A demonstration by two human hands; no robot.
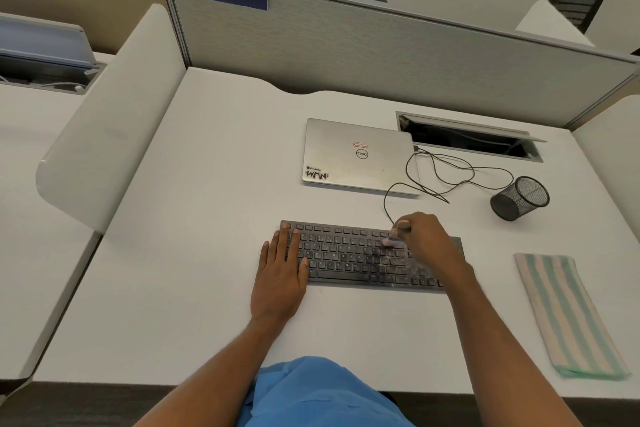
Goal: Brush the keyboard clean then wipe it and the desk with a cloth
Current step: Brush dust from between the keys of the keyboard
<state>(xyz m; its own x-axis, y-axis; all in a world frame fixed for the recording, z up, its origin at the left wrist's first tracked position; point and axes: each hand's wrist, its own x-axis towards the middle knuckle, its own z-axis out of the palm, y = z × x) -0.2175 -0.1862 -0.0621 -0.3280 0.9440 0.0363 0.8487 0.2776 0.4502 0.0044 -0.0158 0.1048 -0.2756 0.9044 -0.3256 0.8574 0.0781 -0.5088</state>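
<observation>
A black keyboard [349, 256] lies on the white desk [194, 288] in front of me, with pale dust on its right half. My left hand [282, 270] lies flat with straight fingers on the keyboard's left end. My right hand [424, 239] grips a small brush [393, 241] by its handle, and the blurred bristles touch the keys in the upper right part. A folded cloth [562, 312] with green and beige stripes lies on the desk to the right of the keyboard, apart from both hands.
A closed silver laptop [356, 156] sits behind the keyboard, with a thin black cable [450, 177] looping across the desk to the keyboard. A black mesh pen cup [521, 198] lies on its side at the right. An open cable hatch [467, 137] is at the back.
</observation>
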